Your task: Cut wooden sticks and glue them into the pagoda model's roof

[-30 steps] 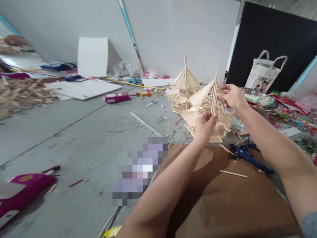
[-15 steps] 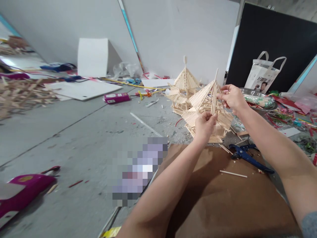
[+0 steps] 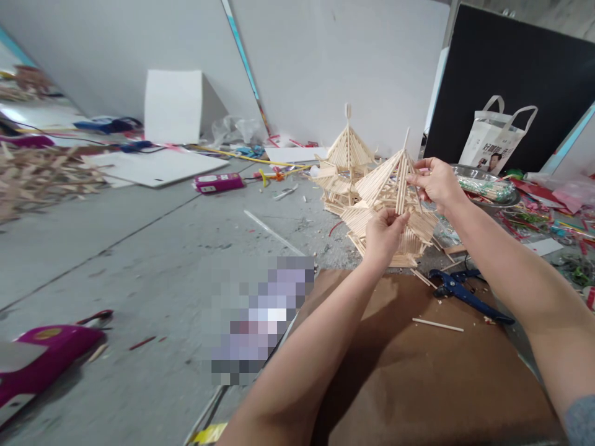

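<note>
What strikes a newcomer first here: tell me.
Likely the nearer stick pagoda, right of centre, with the left hand and right hand on it; a farther pagoda stands leftward. Next, the blue tool at the edge of the brown sheet, then the magenta object at lower left.

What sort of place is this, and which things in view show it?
Probably an informal craft workspace on a grey floor. The nearer stick-built model, the blue hand cutter and the loose heap of wooden pieces suggest it.
</note>
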Tool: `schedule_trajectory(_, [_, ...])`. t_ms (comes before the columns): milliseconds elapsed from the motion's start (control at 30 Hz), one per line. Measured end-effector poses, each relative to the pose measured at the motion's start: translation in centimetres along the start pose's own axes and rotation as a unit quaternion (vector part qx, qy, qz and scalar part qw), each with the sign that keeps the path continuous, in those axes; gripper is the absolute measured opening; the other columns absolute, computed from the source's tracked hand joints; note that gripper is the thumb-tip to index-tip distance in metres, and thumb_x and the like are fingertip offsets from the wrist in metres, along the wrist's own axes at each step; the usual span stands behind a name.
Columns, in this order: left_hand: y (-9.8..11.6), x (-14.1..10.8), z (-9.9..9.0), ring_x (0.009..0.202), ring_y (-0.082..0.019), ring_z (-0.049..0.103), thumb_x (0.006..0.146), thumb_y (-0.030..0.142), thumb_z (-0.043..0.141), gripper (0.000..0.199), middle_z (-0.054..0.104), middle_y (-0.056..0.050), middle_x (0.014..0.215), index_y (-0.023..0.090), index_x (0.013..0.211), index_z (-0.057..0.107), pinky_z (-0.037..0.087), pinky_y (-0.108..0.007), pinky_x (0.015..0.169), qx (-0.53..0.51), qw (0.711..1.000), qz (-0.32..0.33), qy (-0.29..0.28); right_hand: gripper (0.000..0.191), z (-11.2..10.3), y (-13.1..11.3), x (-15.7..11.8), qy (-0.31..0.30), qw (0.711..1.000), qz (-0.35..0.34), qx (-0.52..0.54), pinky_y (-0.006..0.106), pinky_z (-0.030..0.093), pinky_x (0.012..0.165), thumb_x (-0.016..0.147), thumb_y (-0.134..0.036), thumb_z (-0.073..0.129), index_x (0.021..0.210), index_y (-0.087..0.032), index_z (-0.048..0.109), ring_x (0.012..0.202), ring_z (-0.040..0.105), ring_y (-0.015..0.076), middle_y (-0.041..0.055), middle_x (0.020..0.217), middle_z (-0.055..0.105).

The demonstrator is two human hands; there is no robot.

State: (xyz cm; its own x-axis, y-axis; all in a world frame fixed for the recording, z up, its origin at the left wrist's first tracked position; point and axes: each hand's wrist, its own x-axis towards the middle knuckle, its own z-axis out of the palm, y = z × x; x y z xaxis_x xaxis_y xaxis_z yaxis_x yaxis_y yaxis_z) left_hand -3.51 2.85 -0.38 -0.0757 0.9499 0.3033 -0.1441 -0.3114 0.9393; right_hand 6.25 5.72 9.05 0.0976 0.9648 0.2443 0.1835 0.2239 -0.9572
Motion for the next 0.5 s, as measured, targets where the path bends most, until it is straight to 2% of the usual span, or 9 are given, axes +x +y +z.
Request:
schedule_trajectory(300, [0.62,-0.12,-0.67,0.044,-0.006,0.033,0.070,0.028,0.057,0.018,0.040,0.007,0.046,0.016,0.059,0.051,0.026,-0.020,0.047,0.127,0.989,0.072,0.023,0.032,-0.02,-0.35,-0.19,0.003,1.000,0.011,0.003,0.019,0.020,0.027,0.063,-0.008,0.068,0.073,-0.020,0.041,0.028,0.033,0.0026,-0.0107,0.048,0.044])
schedule_trajectory(500, [0.93,-0.15,-0.68,0.045,-0.007,0.033,0.070,0.026,0.057,0.020,0.039,0.006,0.045,0.017,0.054,0.050,0.024,-0.021,0.048,0.154,0.984,0.083,0.033,0.032,-0.06,-0.07,-0.05,-0.003,1.000,0.002,0.009,0.019,0.020,0.027,0.063,-0.009,0.069,0.073,-0.021,0.041,0.029,0.033,0.0030,-0.0101,0.049,0.045])
